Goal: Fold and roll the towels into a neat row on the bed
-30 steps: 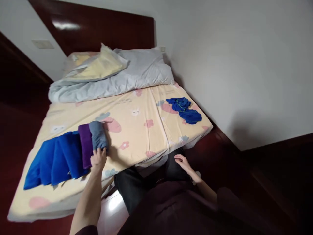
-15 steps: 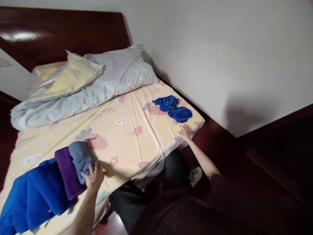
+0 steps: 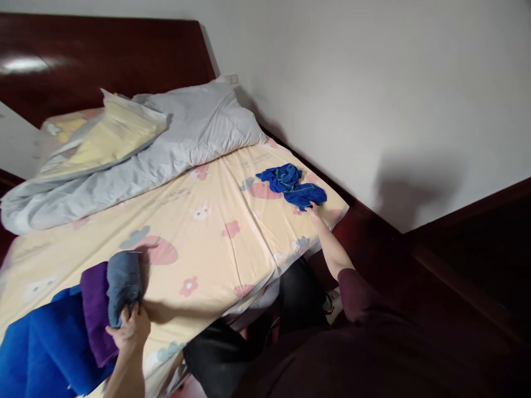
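Note:
A grey-blue folded towel lies on the bed at the lower left, and my left hand grips its near end. Beside it is a purple folded cloth, and left of that spreads blue folded fabric. Near the bed's right edge lies a crumpled blue garment with thin light-green trim. My right hand has its fingers on the near edge of this garment, seemingly pinching it; the fingertips are partly hidden.
The bed sheet is pale yellow with carrots, rabbits and flowers. A grey quilt and a yellow-and-white pillow lie toward the dark wooden headboard. A white wall runs along the right. My legs are against the bed's near edge.
My right hand has moved forward from the bare sheet to the blue garment's edge. My left hand has closed on the grey-blue towel's near end. The view has shifted slightly right.

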A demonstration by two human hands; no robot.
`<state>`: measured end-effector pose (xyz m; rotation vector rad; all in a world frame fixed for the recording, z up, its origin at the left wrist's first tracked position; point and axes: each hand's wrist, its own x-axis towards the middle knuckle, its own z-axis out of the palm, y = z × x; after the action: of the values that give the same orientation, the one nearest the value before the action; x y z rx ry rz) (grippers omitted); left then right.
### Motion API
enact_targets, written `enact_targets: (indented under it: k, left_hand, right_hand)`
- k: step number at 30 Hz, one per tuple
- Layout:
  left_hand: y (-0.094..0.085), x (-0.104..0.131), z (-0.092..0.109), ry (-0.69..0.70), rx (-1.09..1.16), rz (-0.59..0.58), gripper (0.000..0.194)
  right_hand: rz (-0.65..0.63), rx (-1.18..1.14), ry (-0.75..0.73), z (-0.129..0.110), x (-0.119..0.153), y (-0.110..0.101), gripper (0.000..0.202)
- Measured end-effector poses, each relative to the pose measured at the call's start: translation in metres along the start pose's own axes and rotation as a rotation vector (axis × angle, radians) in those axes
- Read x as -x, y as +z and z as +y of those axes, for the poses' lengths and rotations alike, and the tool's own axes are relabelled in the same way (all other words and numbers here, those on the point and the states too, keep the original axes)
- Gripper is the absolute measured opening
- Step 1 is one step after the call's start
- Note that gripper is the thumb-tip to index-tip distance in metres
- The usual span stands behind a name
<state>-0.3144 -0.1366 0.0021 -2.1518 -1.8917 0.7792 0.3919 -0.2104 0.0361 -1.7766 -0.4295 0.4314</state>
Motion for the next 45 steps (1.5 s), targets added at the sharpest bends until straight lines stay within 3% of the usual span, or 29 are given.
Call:
enact_targets:
  k: [3, 6, 9, 12, 16, 19, 21, 25, 27, 30, 34, 39, 42, 45]
  left_hand:
    - [-0.009, -0.002, 0.009, -0.046, 0.026, -0.054, 0.066]
    - [-0.019, 0.017, 0.036, -0.047, 0.101, 0.054, 0.057]
    - [-0.023, 0.060, 0.077, 0.124, 0.263, 0.265, 0.056]
    - [-0.022, 0.115, 0.124, 0.287, 0.562, 0.275, 0.055]
    - [-0.038, 0.183, 0.186, 0.470, 0.939, 0.167, 0.054]
    - [-0.072, 0.212, 0.220, 0.450, 1.129, 0.187, 0.055]
    - [-0.100, 0.218, 0.231, 0.399, 1.234, 0.257, 0.053]
    - [-0.143, 0.209, 0.231, 0.386, 1.370, 0.430, 0.048]
    - [-0.149, 0.203, 0.225, 0.411, 1.375, 0.515, 0.045]
    - [-0.140, 0.202, 0.217, 0.449, 1.335, 0.561, 0.035]
    - [-0.124, 0.217, 0.212, 0.424, 1.299, 0.605, 0.033]
    - [-0.129, 0.237, 0.205, 0.411, 1.266, 0.693, 0.037]
    - [-0.136, 0.242, 0.196, 0.395, 1.222, 0.733, 0.035]
    - [-0.137, 0.241, 0.181, 0.302, 1.217, 0.770, 0.036]
  right_hand:
    - [0.053, -0.011, 0.096, -0.006, -0.008, -0.002, 0.048]
    - [0.071, -0.030, 0.112, -0.010, -0.014, -0.001, 0.052]
    - [0.071, -0.109, 0.063, -0.013, -0.013, 0.004, 0.056]
    - [0.032, -0.220, -0.030, -0.018, 0.004, 0.011, 0.051]
    - [-0.055, -0.368, -0.057, -0.031, 0.053, 0.023, 0.047]
    - [-0.141, -0.460, -0.061, -0.037, 0.112, 0.036, 0.048]
    - [-0.269, -0.501, -0.034, -0.035, 0.164, 0.044, 0.048]
    - [-0.579, -0.469, 0.035, -0.020, 0.278, 0.047, 0.045]
    - [-0.712, -0.427, -0.014, -0.013, 0.323, 0.041, 0.040]
    - [-0.736, -0.311, -0.240, -0.007, 0.362, 0.028, 0.024]
    - [-0.675, -0.125, -0.597, -0.008, 0.367, 0.011, 0.027]
    - [-0.552, -0.020, -0.921, -0.014, 0.360, 0.000, 0.020]
    - [-0.487, 0.055, -0.990, -0.025, 0.361, -0.004, 0.013]
    - [-0.447, 0.049, -0.951, -0.041, 0.358, -0.011, 0.025]
